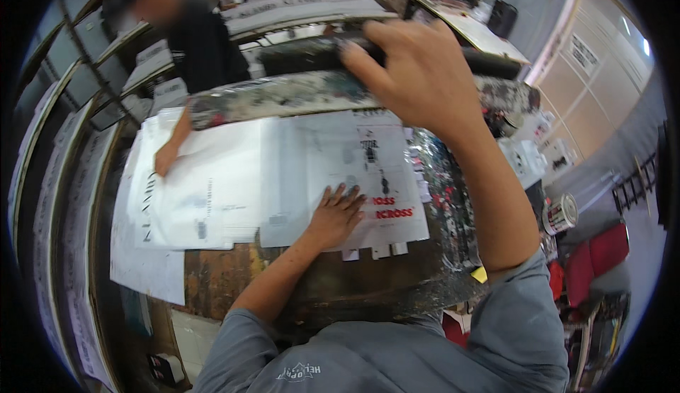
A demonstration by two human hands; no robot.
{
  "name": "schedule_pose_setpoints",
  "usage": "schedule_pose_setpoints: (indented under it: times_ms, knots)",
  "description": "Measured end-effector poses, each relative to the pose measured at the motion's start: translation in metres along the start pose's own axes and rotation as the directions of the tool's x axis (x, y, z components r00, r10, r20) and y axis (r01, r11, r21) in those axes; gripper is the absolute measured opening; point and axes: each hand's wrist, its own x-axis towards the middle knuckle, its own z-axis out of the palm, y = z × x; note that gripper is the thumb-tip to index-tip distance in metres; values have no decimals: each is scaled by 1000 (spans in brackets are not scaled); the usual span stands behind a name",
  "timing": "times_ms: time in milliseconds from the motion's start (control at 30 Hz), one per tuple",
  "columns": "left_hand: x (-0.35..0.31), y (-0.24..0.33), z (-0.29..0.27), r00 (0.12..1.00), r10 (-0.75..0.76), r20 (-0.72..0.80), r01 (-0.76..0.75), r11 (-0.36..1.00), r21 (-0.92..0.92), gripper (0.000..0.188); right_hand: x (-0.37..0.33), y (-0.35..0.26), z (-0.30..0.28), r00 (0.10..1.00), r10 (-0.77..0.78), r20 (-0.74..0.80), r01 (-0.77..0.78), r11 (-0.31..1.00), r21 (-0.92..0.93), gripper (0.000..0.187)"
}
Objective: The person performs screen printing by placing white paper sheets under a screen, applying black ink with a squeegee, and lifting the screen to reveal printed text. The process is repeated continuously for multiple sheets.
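My left hand [340, 216] lies flat with fingers spread on a translucent plastic bag [304, 152] with black and red print. It rests beside the red lettering, on the table. Raised at the far side, my right hand [425, 74] curls its fingers and thumb around a long dark bar [304, 57]; part of the grip is hidden behind the hand. Just below the bar runs a paint-stained frame edge [241, 103]. To the left, a co-worker's hand [166, 159] touches a stack of white printed plastic bags [234, 152].
The co-worker [205, 46] stands at the far left of the paint-stained table [319, 280]. Drying racks [64, 251] with printed sheets line the left side and back. A paint can [561, 214] and white containers [524, 158] stand at right, near a red chair [598, 258].
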Motion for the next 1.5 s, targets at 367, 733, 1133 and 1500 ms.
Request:
schedule_pose_setpoints:
  times_ms: [367, 733, 1133, 1500]
  knots:
    - [66, 99, 28, 971, 73, -230, -101, 989, -111, 52, 19, 14, -3, 1000, 18, 21, -20, 998, 58, 56]
    - [-77, 29, -24, 944, -322, -74, 323, 946, -5, 80, 16, 5, -39, 987, -18, 157, -1, 992, 123, 59]
    - [-76, 29, -20, 926, -373, -58, 370, 928, -49, 84, 7, -9, -12, 998, 13, -57, -10, 999, 47, 60]
    - [-158, 31, -128, 649, -741, -171, 170, 360, -917, 104, -192, -47, 22, 842, -76, 534, 15, 993, 117, 51]
